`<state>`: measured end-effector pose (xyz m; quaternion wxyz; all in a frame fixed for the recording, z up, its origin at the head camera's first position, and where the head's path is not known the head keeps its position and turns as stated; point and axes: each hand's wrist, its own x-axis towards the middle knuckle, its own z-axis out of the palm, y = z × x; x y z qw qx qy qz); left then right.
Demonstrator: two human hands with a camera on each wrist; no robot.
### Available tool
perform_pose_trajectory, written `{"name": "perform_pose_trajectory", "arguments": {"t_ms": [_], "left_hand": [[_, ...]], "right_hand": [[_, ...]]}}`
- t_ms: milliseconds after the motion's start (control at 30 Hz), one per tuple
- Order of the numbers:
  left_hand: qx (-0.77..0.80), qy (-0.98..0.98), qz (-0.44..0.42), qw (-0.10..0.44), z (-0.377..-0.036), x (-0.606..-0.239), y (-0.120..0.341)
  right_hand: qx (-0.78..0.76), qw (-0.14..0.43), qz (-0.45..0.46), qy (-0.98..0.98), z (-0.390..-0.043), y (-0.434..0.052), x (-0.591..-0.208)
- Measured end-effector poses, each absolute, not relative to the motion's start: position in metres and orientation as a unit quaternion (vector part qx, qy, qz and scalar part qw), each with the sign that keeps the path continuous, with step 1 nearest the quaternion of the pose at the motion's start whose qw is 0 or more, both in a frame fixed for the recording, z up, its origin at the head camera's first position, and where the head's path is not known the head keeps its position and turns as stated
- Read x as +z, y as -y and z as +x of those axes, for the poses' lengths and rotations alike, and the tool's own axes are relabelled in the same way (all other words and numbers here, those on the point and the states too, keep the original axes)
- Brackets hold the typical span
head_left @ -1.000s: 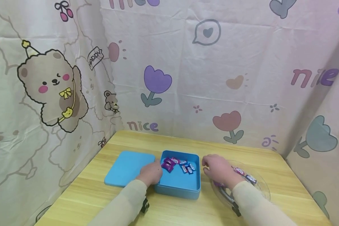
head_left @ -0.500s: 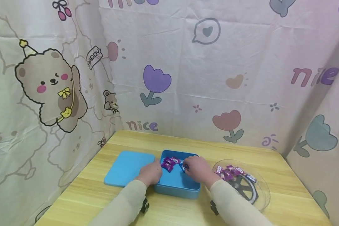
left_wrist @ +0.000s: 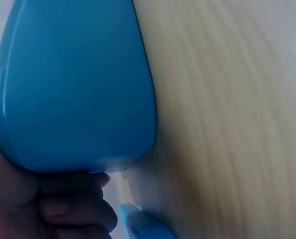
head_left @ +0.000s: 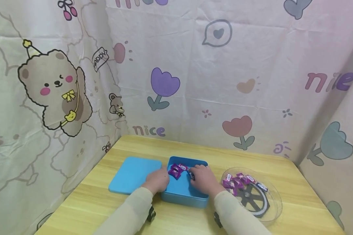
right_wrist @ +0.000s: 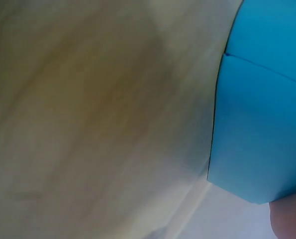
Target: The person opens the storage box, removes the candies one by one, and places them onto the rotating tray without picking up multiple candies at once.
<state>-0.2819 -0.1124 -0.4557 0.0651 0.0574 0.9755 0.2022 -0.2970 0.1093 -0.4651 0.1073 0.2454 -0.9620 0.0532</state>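
A blue square box (head_left: 184,200) stands on the table. My left hand (head_left: 157,180) grips its left side at the rim; in the left wrist view the curled fingers (left_wrist: 78,208) lie against the box wall (left_wrist: 78,89). Over the right rim reaches my right hand (head_left: 204,179), pinching a dark blue wrapped candy (head_left: 192,175) inside the box. Purple wrapped candies (head_left: 175,171) and a pink one (head_left: 183,167) lie to the left of those fingers. The right hand covers the box's right part. In the right wrist view, the box's outer wall (right_wrist: 257,129) fills the right side.
A flat blue lid (head_left: 134,175) lies left of the box. To the right, a round clear dish (head_left: 277,209) holds several purple, pink and dark blue candies (head_left: 238,181) and a dark spoked wheel shape (head_left: 248,195). Printed curtains (head_left: 188,71) hang behind the table.
My right hand has moved left from over the dish into the box and now pinches a candy there. The left hand has kept its place on the box.
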Motion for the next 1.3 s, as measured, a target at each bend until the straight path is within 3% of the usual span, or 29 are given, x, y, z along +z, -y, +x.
{"name": "perform_pose_trajectory", "arguments": {"t_ms": [600, 1300], "left_hand": [[0.198, -0.976, 0.05, 0.07, -0.283, -0.457, 0.116], [0.2, -0.976, 0.046, 0.072, -0.28, -0.454, 0.111]], "right_hand": [[0.01, 0.099, 0.264, 0.959, -0.297, -0.104, -0.47], [0.15, 0.092, 0.26, 0.949, -0.286, -0.117, -0.446]]}}
